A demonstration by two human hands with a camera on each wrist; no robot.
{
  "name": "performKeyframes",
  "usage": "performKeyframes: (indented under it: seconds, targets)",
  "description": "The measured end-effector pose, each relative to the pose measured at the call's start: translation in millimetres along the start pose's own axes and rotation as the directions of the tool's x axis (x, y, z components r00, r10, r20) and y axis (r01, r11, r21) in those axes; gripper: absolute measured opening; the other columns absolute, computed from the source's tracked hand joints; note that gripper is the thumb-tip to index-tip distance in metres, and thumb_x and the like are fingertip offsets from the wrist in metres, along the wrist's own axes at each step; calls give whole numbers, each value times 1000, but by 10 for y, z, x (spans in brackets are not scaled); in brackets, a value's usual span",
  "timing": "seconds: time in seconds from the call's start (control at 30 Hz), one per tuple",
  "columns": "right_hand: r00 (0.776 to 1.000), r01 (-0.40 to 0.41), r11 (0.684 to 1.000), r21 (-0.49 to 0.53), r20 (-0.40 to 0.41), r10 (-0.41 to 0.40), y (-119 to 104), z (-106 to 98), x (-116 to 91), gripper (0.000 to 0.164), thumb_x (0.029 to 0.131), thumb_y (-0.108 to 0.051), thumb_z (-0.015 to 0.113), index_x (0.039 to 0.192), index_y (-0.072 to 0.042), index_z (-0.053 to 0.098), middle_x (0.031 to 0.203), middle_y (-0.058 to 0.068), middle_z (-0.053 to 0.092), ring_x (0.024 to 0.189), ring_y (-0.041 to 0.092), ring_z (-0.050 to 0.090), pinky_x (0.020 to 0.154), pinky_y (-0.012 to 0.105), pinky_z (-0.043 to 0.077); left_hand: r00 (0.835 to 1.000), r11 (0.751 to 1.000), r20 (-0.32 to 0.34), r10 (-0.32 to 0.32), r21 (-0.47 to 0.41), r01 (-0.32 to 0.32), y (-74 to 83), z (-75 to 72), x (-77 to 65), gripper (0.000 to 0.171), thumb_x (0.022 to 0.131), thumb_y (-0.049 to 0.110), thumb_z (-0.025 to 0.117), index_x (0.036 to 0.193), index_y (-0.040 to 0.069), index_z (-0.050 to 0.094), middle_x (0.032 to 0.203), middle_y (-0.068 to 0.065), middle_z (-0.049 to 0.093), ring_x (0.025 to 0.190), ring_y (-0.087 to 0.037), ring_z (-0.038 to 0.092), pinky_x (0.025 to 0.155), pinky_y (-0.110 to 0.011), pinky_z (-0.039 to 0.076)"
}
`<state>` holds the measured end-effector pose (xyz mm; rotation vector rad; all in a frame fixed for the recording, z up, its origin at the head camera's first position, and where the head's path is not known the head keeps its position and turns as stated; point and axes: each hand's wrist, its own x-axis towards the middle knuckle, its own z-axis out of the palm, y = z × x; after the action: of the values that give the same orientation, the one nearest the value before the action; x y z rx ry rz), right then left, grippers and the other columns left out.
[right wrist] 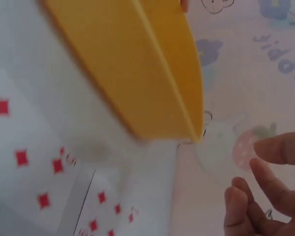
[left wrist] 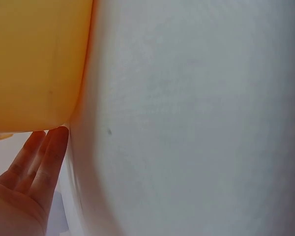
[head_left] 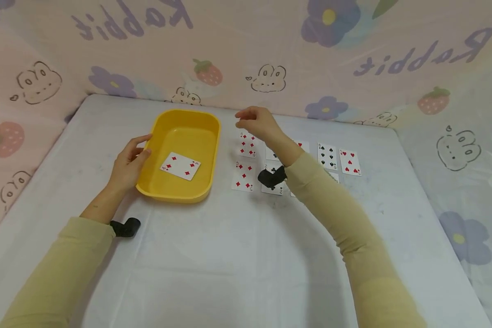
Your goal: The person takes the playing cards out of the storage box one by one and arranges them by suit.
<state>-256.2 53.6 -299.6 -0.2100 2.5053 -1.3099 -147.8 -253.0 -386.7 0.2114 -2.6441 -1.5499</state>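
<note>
My left hand (head_left: 127, 166) holds the left rim of the yellow tray (head_left: 180, 198), its thumb at the rim. In the left wrist view, extended fingers (left wrist: 46, 162) touch the tray's outer wall. A four of diamonds (head_left: 180, 166) lies face up inside the tray. Just right of the tray's far corner, my right hand (head_left: 262, 123) hovers with loosely bent fingers and nothing between them. Below it on the table lie the six of diamonds (head_left: 247, 145) and the five of diamonds (head_left: 243, 176). The two of clubs (head_left: 272, 187) is partly covered by the wrist strap.
Right of the diamonds, more face-up cards include a six of spades (head_left: 327, 156) and a five of hearts (head_left: 350, 162). My right forearm hides parts of several others. A patterned curtain (head_left: 229, 54) borders the white-covered table (head_left: 213, 273).
</note>
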Motion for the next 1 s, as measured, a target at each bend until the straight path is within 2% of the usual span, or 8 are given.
performKeyframes:
  seconds: [0.17, 0.3, 0.5, 0.73, 0.87, 1.0]
  targets:
    - [997, 11, 999, 34, 69, -13, -186, 185, 57, 32, 90, -17, 62, 121, -8, 62, 122, 9, 61, 107, 22, 55, 95, 34, 47, 1000, 1000, 7, -1, -14, 1, -14, 8, 5, 46, 101, 32, 40, 147, 25, 38, 130, -24, 51, 102, -23, 50, 74, -15, 41]
    - [991, 25, 996, 84, 131, -36, -295, 364, 109, 34, 89, -15, 64, 122, -3, 62, 122, 12, 61, 111, 28, 57, 94, 32, 47, 1000, 1000, 9, -1, -7, 1, -12, -1, 4, 46, 102, 33, 39, 147, 25, 37, 130, -24, 51, 100, -24, 50, 73, -15, 43]
    - [974, -11, 1000, 7, 228, 10, -402, 649, 189, 42, 88, -18, 67, 127, -5, 59, 129, 8, 56, 115, 27, 54, 93, 29, 47, 1000, 1000, 5, -12, 0, 12, 3, -9, 7, 46, 101, 34, 39, 147, 26, 38, 132, -23, 51, 102, -22, 50, 74, -15, 42]
    - [971, -67, 998, -4, 228, 66, -416, 960, 286, 44, 83, -18, 73, 124, -7, 60, 129, 6, 53, 108, 23, 56, 91, 26, 47, 1000, 1000, 7, -18, 4, 18, -13, -9, 20, 46, 102, 34, 38, 147, 27, 37, 133, -23, 50, 105, -25, 50, 75, -16, 42]
    - [971, -64, 991, -115, 223, 89, -418, 1121, 332, 43, 83, -22, 73, 122, -10, 61, 126, 4, 54, 106, 18, 52, 93, 25, 44, 1000, 1000, 11, -14, 6, 14, -9, -11, 16, 46, 102, 34, 38, 147, 26, 37, 132, -23, 51, 104, -25, 50, 75, -17, 42]
    - [960, -46, 967, -252, 256, 113, -436, 1227, 348, 49, 82, -29, 74, 125, -12, 59, 128, 2, 55, 109, 16, 50, 96, 24, 42, 1000, 1000, 5, -19, 18, 19, -2, -13, 7, 46, 102, 35, 39, 147, 27, 38, 132, -22, 51, 103, -25, 50, 76, -18, 42]
